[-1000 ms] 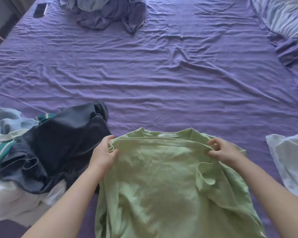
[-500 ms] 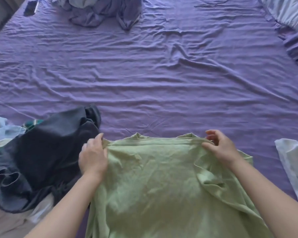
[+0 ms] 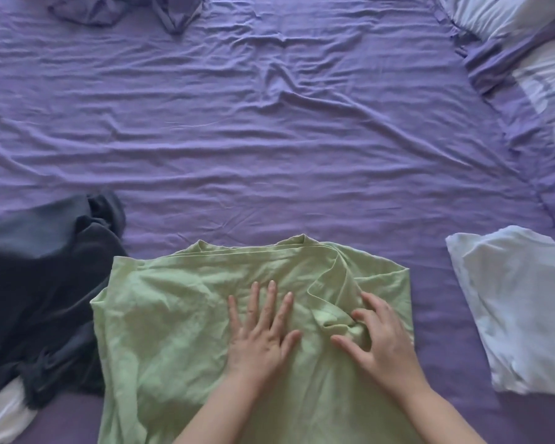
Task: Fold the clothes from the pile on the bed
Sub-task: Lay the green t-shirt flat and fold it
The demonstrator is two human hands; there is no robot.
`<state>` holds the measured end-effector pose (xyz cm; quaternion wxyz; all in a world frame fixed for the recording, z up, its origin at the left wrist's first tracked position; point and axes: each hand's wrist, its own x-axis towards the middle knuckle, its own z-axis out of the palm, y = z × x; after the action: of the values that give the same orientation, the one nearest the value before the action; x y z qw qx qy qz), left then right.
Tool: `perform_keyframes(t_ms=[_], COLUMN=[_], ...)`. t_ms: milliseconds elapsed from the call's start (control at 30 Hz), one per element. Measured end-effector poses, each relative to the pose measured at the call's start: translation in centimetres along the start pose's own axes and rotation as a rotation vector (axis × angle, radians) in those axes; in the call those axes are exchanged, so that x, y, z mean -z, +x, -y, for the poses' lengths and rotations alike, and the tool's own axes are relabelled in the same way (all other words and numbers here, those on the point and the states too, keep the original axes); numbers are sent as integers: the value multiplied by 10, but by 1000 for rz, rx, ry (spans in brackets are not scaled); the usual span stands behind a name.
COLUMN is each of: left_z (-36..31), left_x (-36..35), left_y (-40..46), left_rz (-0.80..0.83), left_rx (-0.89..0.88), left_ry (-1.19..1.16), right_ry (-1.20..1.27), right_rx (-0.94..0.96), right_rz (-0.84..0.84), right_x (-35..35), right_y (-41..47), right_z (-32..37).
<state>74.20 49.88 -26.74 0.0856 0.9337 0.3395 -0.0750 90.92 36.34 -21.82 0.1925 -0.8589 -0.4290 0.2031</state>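
Observation:
A light green shirt [image 3: 173, 315] lies spread on the purple bed sheet [image 3: 269, 139] in front of me, its collar edge toward the far side. My left hand [image 3: 260, 334] rests flat on its middle, fingers apart, holding nothing. My right hand [image 3: 382, 338] presses with spread fingers on a bunched fold of the shirt's right part, without gripping it. The pile of unfolded clothes [image 3: 42, 290], with a dark navy garment on top and white cloth below, sits just left of the shirt and touches its edge.
A folded white garment [image 3: 519, 312] lies at the right. Crumpled purple-grey clothes [image 3: 132, 11] sit at the far edge of the bed. A pillow and bedding [image 3: 526, 43] fill the far right corner. Wrinkled sheet stretches across the middle.
Both hands let go of the shirt's top edge and came down toward me onto its middle. The shirt now lies flatter on the bed. The camera view tilted downward.

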Motion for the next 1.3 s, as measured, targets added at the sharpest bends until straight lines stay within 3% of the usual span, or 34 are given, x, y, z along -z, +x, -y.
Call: perform_keyframes(t_ms=[200,367,567,700,833,933,1067,1167,1300], left_z=[-4,-30,-69,-98,-126,-139,-142,-128,-80], left_x=[-1,-1,-2,9,12,3,-7,-10,-23], left_y=[-1,-10,-7,9,24,26,21,6,-49], left_rz=[6,11,-41,-36,-4,19,14,-7,-18], left_rx=[8,71,22,-35,-154,-203,-147,-86,-86], left_ry=[8,-56,-108,-98,-72,-39,-51,-76,-15], right_ry=[174,307,577,637,367,187,274,472,473], right_rx=[-99,-204,-352,-350,-238,-276,-347,-369,-544], right_rz=[-46,18,3,35,99,100,-51,-142,-219], right_x=[-6,0,61,106,127,119,79,42,7], right_y=[8,22,61,97,122,131,94,23,-77], right_z=[4,11,-19,-44,-65,-79,-80,-66,-59])
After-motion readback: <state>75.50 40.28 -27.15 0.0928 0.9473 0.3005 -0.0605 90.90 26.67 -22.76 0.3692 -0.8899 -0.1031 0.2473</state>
